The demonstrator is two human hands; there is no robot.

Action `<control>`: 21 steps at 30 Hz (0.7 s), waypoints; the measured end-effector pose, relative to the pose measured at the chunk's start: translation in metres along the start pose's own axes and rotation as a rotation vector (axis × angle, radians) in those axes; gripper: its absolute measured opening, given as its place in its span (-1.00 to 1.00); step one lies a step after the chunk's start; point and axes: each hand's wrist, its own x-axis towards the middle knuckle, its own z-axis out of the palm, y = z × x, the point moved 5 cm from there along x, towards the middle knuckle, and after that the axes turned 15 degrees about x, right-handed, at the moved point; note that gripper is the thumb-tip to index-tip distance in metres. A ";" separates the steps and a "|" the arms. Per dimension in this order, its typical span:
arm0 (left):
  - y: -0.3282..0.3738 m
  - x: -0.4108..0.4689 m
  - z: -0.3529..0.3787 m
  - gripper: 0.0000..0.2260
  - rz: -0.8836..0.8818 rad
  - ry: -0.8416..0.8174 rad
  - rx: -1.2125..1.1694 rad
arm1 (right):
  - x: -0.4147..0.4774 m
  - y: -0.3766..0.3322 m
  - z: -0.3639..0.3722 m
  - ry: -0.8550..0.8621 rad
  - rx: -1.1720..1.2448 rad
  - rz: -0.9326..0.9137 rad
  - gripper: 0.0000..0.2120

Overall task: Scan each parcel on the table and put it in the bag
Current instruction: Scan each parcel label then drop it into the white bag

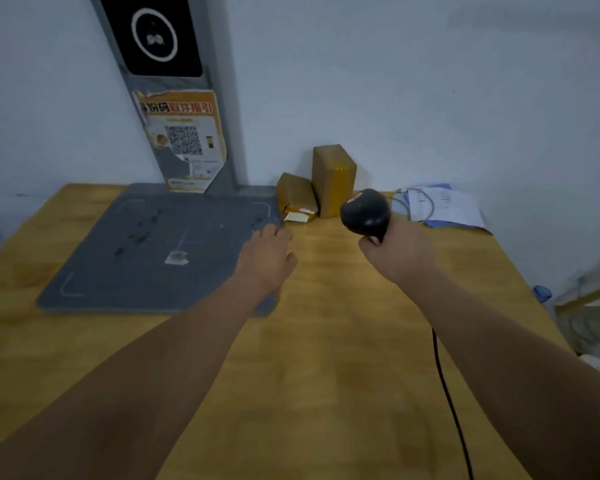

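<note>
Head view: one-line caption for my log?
Right hand grips a corded black scanner; left hand reaches toward the leaning parcel beside the upright parcel.

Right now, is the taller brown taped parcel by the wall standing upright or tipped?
Upright: the taller brown taped parcel stands on its end on the wooden table, while the smaller brown parcel tilts beside it.

Wooden worktop against a white wall. A grey base plate lies on it at left, its upright post bearing an orange QR-code poster. White papers lie far right.
</note>
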 end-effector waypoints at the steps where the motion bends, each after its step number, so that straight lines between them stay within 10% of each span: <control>1: -0.005 0.020 0.005 -0.65 -0.034 -0.021 -0.045 | 0.018 -0.003 0.005 -0.003 -0.006 -0.017 -0.84; 21: -0.057 0.269 0.157 0.03 -0.680 -0.384 -1.000 | 0.187 0.074 0.125 -0.070 0.120 0.152 -0.71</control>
